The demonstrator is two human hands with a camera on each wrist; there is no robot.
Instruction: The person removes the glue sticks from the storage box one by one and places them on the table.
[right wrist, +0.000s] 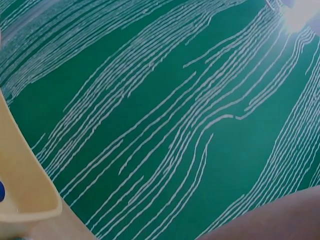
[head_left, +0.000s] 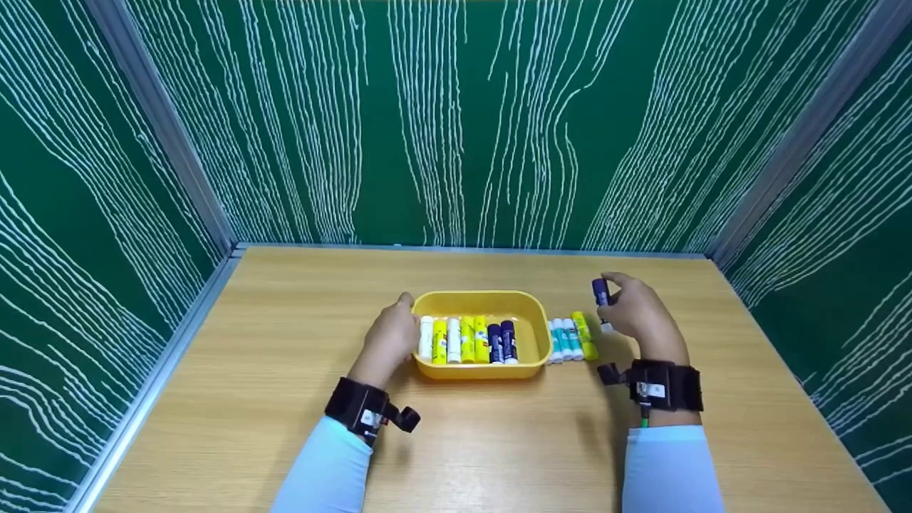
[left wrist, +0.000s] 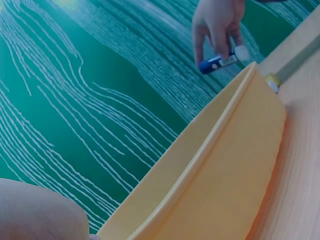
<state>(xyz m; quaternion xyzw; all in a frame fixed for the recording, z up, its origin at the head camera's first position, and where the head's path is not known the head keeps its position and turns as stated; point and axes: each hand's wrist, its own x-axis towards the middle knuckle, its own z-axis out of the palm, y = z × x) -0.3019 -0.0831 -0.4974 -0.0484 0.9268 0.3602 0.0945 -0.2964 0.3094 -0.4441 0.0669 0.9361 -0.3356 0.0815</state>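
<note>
A yellow plastic box (head_left: 484, 371) stands on the table with a row of glue sticks lying in it: white ones (head_left: 426, 338), yellow ones (head_left: 467, 340) and two dark purple ones (head_left: 509, 342) at the row's right end. My left hand (head_left: 388, 335) grips the box's left wall, thumb at the rim. Right of the box, my right hand (head_left: 641, 313) pinches another dark purple glue stick (head_left: 600, 291) with a white end, held above the table. Below it lie several teal-and-white glue sticks (head_left: 564, 340) and a yellow glue stick (head_left: 584, 335), beside the box's right wall.
The wooden table (head_left: 499, 442) meets green panels (head_left: 491, 142) with white wavy lines at the back and both sides. Metal framing (head_left: 171, 128) runs along the corners. Each wrist wears a black strap (head_left: 662, 385) with a small camera.
</note>
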